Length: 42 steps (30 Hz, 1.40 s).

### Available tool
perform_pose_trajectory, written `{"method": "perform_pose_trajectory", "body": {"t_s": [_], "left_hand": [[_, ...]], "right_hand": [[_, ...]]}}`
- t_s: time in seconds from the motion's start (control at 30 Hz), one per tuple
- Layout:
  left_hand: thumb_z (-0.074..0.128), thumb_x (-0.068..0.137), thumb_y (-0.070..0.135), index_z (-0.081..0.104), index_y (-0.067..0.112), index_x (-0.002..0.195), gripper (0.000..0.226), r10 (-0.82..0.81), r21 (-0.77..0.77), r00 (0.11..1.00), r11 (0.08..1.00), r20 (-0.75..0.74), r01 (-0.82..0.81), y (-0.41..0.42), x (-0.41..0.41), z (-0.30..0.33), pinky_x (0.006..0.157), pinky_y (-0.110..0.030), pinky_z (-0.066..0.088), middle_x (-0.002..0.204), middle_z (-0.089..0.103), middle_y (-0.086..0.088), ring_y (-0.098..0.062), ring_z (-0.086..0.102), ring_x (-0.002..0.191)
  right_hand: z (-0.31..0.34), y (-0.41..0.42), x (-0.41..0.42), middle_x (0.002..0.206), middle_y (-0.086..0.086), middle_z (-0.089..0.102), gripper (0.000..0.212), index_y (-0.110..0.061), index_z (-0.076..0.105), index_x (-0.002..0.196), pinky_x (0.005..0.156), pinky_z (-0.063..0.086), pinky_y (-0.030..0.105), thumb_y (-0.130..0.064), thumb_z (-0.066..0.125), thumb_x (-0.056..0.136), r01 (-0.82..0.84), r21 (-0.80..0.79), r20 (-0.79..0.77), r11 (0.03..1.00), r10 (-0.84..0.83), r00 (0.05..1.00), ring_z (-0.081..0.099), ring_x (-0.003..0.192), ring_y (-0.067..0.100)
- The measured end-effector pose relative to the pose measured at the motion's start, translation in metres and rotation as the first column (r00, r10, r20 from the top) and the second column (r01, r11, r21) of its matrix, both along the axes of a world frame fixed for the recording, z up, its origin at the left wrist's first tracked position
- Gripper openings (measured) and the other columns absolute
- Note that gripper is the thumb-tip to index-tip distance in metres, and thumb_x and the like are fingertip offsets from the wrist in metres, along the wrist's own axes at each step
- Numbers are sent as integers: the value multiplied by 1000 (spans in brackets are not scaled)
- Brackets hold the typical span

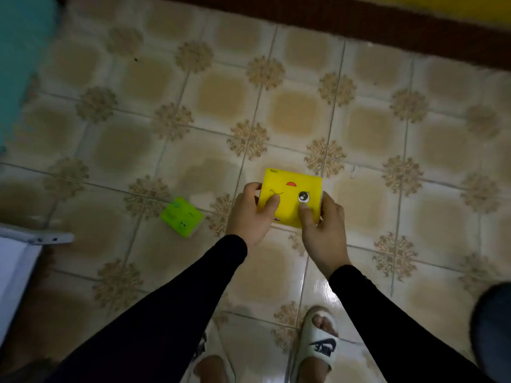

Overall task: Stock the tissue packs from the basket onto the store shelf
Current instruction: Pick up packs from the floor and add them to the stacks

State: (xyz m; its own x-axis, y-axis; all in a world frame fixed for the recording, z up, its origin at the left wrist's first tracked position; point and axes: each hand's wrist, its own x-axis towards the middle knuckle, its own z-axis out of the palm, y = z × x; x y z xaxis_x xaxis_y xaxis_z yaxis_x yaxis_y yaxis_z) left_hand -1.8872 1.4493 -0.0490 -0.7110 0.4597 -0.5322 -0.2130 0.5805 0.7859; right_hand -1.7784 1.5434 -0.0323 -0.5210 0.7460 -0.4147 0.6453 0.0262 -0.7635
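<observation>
Just below the centre of the frame, a square yellow tissue pack with a cartoon face [290,199] is held over the patterned beige tiled floor [276,111]. The left hand [250,217] grips its left edge and the right hand [322,225] its right, thumbs curled onto the printed front. Lower left of them, a small green tissue pack [181,217] lies on the tiles, apart from both hands. A white slide sandal [318,344] shows at the bottom.
</observation>
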Motion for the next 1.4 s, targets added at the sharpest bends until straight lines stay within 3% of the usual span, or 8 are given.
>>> {"method": "perform_pose_trajectory", "body": {"t_s": [0.1, 0.23, 0.37, 0.7, 0.93, 1.07, 1.23, 1.4], "left_hand": [[59, 93, 36, 49, 22, 122, 33, 92, 108, 994, 990, -51, -86, -5, -34, 124, 80, -44, 55, 100, 61, 5, -21, 64, 93], [61, 91, 41, 48, 26, 121, 36, 177, 236, 973, 962, -147, -140, -26, -77, 287, 83, -49, 56, 111, 59, 8, -17, 64, 98], [60, 92, 44, 45, 27, 122, 38, 239, 310, 922, 940, -303, -142, -64, -101, 447, 85, -48, 56, 115, 56, 20, -14, 63, 101], [64, 90, 38, 37, 25, 137, 56, 568, 402, 580, 823, -584, -401, -259, -13, 727, 71, -33, 60, 120, 54, 13, -12, 66, 94], [71, 86, 32, 36, 28, 139, 64, 671, 387, 380, 705, -637, -594, -430, 96, 835, 75, -38, 60, 124, 55, 6, -15, 67, 97], [75, 82, 30, 31, 28, 146, 78, 679, 339, 302, 641, -669, -689, -522, 152, 863, 77, -30, 58, 128, 54, 5, -12, 66, 96], [73, 86, 25, 43, 43, 128, 55, 631, 309, 236, 629, -739, -714, -637, 194, 889, 76, -34, 58, 115, 61, 11, -12, 68, 85], [75, 82, 30, 56, 31, 126, 48, 669, 378, 148, 573, -729, -727, -729, 187, 906, 83, -47, 57, 117, 66, 4, -14, 70, 88]], "right_hand": [[119, 1, -35, 116, 2, 49, 34, -29, 55, 127, 82, 36, 9, -41, 49, 96, -62, 103, -85, 993, 71, 994, 34, 102, -24], [280, -5, -85, 119, 1, 47, 46, -25, 57, 128, 90, 42, 25, -48, 45, 90, -133, 204, -225, 970, 178, 958, 38, 105, -19], [428, -22, -122, 115, -3, 46, 29, -26, 59, 114, 83, 42, 18, -44, 49, 95, -221, 271, -389, 937, 317, 865, 36, 98, -27], [683, -175, -131, 120, -6, 37, 33, -36, 51, 131, 77, 37, 0, -39, 53, 98, -588, 480, -585, 651, 737, 339, 44, 101, -19], [785, -350, -96, 116, 4, 44, 23, -32, 55, 121, 85, 43, 19, -30, 55, 98, -715, 594, -582, 369, 811, -65, 40, 95, -27], [814, -455, -75, 117, 6, 51, 31, -27, 57, 127, 79, 35, 6, -40, 51, 99, -700, 680, -517, 217, 819, -248, 38, 98, -23], [841, -582, -51, 118, 4, 50, 31, -25, 57, 124, 77, 35, 3, -42, 51, 98, -745, 654, -516, 133, 799, -310, 41, 98, -13], [866, -673, -54, 120, -3, 44, 44, -22, 51, 136, 89, 35, 24, -45, 50, 98, -782, 604, -554, 153, 786, -275, 47, 108, 9]]}}
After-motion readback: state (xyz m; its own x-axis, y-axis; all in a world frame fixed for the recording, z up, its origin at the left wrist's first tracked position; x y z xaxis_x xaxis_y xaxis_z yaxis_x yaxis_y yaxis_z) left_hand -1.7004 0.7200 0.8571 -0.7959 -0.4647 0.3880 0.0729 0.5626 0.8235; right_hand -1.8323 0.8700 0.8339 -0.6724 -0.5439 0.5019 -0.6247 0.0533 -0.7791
